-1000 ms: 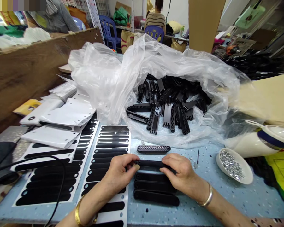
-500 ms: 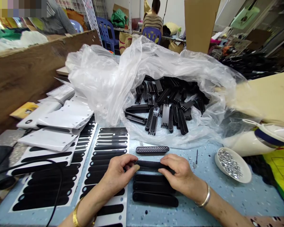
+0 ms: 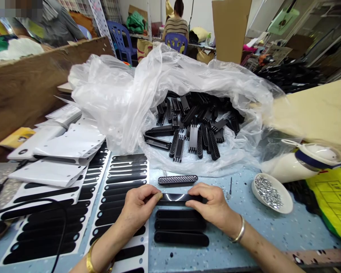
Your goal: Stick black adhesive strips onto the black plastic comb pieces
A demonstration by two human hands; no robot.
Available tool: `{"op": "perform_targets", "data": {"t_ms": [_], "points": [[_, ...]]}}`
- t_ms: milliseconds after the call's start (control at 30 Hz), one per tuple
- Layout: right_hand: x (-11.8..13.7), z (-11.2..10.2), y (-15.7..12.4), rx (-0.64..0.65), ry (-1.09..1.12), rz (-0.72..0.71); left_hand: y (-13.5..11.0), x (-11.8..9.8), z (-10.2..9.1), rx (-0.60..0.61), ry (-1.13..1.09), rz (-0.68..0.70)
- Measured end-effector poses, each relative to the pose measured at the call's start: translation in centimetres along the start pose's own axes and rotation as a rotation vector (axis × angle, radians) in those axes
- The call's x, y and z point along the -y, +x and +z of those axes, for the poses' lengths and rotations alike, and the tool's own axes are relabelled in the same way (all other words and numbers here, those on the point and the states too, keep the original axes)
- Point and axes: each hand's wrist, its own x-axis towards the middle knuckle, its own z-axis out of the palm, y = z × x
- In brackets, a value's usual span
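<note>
head view: left hand and right hand pinch opposite ends of one long glossy black strip, likely for even control; three rounded black plastic-looking bars lie nearer.

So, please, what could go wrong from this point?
The left hand and right hand pinch the black strip near its ends; it might slip or bend.
The white bowl is open, so a knock could spill its small shiny pieces.
The black cable lies across a sheet and might drag it.

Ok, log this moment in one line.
left hand: pinches glossy black strip, left end | right hand: pinches right end | nearer: three black bars | beyond: lattice-patterned black bar
</note>
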Motion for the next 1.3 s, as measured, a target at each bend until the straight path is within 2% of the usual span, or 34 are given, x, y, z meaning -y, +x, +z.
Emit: {"op": "perform_targets", "data": {"t_ms": [200,500,933,1300], "points": [[0.0,-0.1,-0.1,-0.061,0.054,0.101,0.0,0.0,0.0,0.009,0.013,0.000],[0.3,-0.5,-0.1,-0.114,0.004,0.023,0.0,0.2,0.0,0.020,0.015,0.009],[-1.1,-1.0,-0.6,-0.049,0.068,0.027,0.1,0.5,0.0,0.054,0.028,-0.015],[-1.9,-1.2,-0.8,-0.009,0.161,0.089,0.0,0.6,-0.1,0.058,0.017,-0.027]]}}
